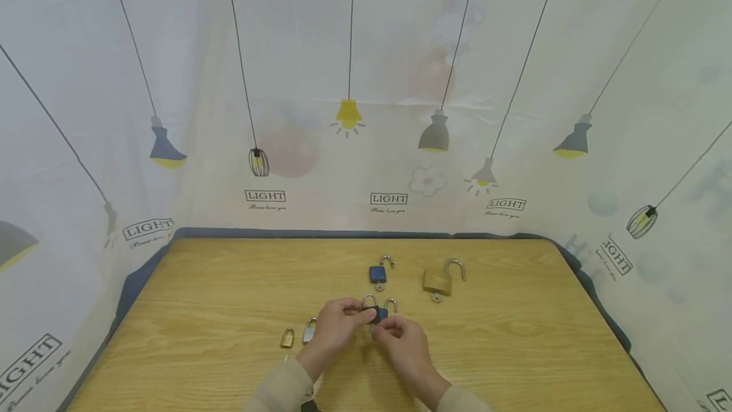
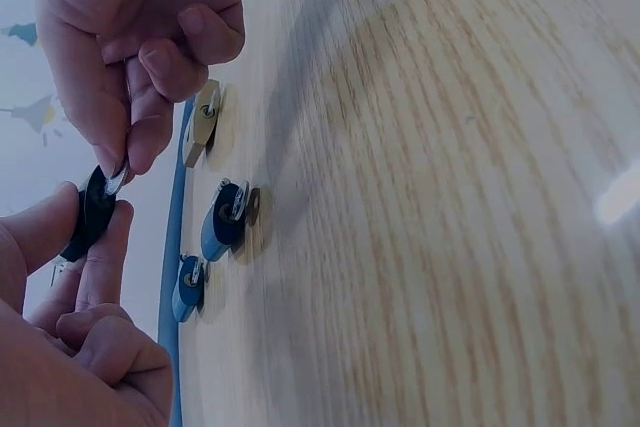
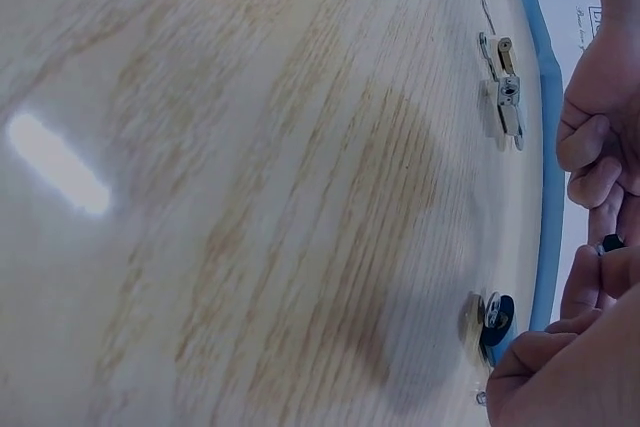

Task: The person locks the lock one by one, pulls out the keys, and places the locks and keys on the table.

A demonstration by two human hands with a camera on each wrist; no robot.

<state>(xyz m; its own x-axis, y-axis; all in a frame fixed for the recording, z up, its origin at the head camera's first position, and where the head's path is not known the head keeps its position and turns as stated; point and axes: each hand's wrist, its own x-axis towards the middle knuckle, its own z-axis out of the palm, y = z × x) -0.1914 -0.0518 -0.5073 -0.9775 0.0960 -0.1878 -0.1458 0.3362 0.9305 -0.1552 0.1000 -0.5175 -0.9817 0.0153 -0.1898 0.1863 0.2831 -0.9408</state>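
In the head view my left hand (image 1: pixel 336 326) holds a black padlock (image 1: pixel 373 314) between thumb and fingers, its silver shackle pointing away from me. My right hand (image 1: pixel 407 347) pinches a small key (image 2: pixel 118 181) at the padlock's underside, as the left wrist view shows. How deep the key sits is hidden by the fingertips. Just beyond the hands lies a blue padlock (image 1: pixel 383 315) with its shackle swung open, partly covered by the black one. Farther back are another blue padlock (image 1: pixel 377 274) and a large brass padlock (image 1: pixel 437 281), both with raised shackles and keys in them.
Left of my left hand a small brass padlock (image 1: pixel 288 339) and a silver padlock (image 1: pixel 309 332) stand on the wooden table (image 1: pixel 217 297). Something dark (image 1: pixel 311 406) shows at the bottom edge by the left sleeve. A printed curtain (image 1: pixel 389 157) hangs around the table.
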